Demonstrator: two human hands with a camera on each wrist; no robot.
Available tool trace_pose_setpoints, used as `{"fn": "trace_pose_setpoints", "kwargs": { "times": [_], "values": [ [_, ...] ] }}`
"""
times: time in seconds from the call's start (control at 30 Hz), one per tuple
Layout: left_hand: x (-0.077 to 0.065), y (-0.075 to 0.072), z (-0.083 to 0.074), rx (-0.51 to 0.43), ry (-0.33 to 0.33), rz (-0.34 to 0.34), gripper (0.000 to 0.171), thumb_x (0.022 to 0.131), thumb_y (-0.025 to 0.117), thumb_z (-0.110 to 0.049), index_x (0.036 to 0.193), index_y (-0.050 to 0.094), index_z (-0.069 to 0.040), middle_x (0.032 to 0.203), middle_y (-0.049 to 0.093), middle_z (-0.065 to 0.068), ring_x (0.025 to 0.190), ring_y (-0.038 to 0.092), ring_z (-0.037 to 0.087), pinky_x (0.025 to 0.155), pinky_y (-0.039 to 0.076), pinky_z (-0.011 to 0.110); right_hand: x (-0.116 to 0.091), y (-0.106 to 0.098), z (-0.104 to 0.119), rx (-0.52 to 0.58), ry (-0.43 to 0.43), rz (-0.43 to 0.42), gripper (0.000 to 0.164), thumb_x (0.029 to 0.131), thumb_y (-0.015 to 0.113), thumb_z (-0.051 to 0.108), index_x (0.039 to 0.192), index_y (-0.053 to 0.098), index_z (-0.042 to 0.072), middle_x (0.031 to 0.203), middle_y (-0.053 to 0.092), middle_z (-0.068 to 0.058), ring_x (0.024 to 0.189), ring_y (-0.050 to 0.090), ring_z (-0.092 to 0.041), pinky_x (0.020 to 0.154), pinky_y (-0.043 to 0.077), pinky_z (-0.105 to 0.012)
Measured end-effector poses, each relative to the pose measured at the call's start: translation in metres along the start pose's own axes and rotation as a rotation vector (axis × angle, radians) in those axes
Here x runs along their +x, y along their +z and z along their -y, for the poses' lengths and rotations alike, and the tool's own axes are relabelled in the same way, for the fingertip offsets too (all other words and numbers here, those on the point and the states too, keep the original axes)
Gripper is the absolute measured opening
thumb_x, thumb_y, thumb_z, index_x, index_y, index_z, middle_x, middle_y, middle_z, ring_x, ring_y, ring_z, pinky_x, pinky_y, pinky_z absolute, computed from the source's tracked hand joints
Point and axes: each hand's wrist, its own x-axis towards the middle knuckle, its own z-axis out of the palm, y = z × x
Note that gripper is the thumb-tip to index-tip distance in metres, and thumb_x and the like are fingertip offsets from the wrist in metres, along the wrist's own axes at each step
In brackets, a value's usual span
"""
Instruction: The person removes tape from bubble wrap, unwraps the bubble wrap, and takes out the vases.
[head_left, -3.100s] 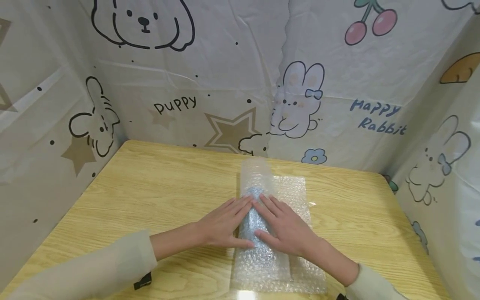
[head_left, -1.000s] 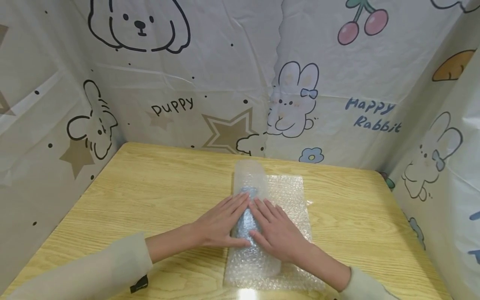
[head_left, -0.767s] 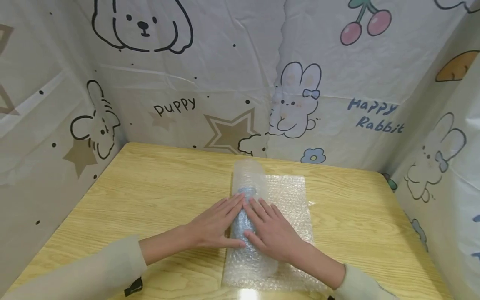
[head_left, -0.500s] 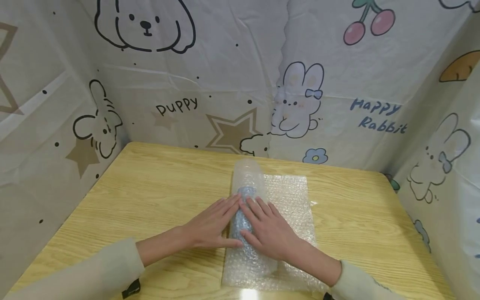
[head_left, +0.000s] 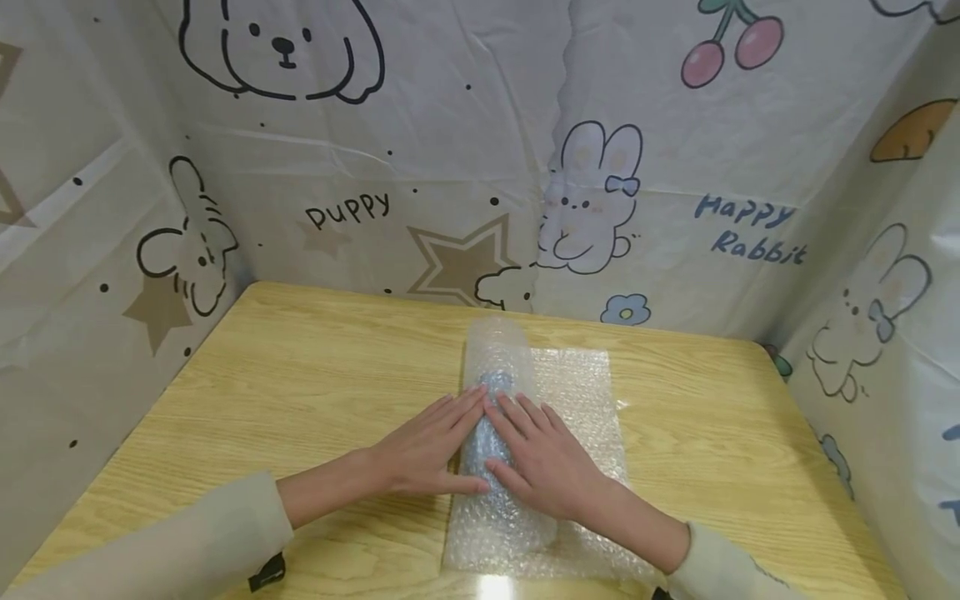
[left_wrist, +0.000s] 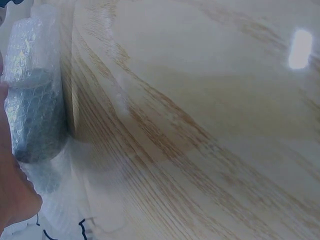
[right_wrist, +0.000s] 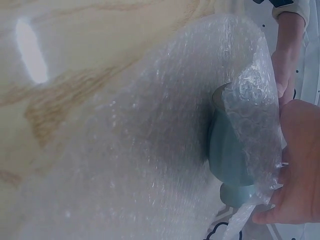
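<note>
A blue-green vase-like piece (right_wrist: 229,150) lies on its side under a fold of clear bubble wrap (head_left: 498,346) on the table. Its rounded body and narrower end show in the right wrist view; in the head view it is a blue blur through the plastic. My left hand (head_left: 429,450) rests on the left side of the wrapped bundle, fingers straight and thumb apart. From the right, my right hand (head_left: 551,462) presses on top with spread, straight fingers. The fingertips of both hands nearly meet over the bundle. The left wrist view shows the bundle's left side, covered by wrap.
A flat part of the bubble wrap sheet (head_left: 581,392) extends to the right of the bundle. The wood-grain table (head_left: 322,358) spreads around it. A printed curtain (head_left: 465,133) with cartoon animals hangs behind and at both sides.
Both hands and the wrapped bundle have shifted slightly left since about three seconds ago. More of the flat sheet shows on the right. Over the last half second they barely move.
</note>
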Motion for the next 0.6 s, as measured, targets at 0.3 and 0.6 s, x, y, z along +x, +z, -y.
{"fn": "trace_pose_setpoints", "kwargs": {
  "times": [0.3, 0.6],
  "values": [
    [0.0007, -0.0015, 0.0004, -0.004, -0.004, 0.001, 0.102, 0.081, 0.034, -0.074, 0.147, 0.001, -0.003, 0.153, 0.000, 0.013, 0.139, 0.004, 0.024, 0.109, 0.012, 0.045, -0.0002, 0.0007, -0.0014, -0.002, 0.012, -0.003, 0.068, 0.095, 0.027, 0.054, 0.148, 0.014, 0.013, 0.151, 0.019, -0.008, 0.135, 0.019, -0.030, 0.103, 0.024, -0.054],
    [0.0003, -0.0008, 0.0007, 0.005, 0.007, -0.010, 0.102, 0.081, 0.034, -0.074, 0.146, 0.005, -0.001, 0.152, 0.003, 0.015, 0.138, 0.006, 0.026, 0.109, 0.014, 0.046, -0.0029, -0.0017, -0.0082, -0.028, 0.022, -0.040, 0.066, 0.095, 0.028, 0.054, 0.148, 0.019, 0.014, 0.150, 0.023, -0.009, 0.133, 0.024, -0.032, 0.104, 0.024, -0.053]
  ]
}}
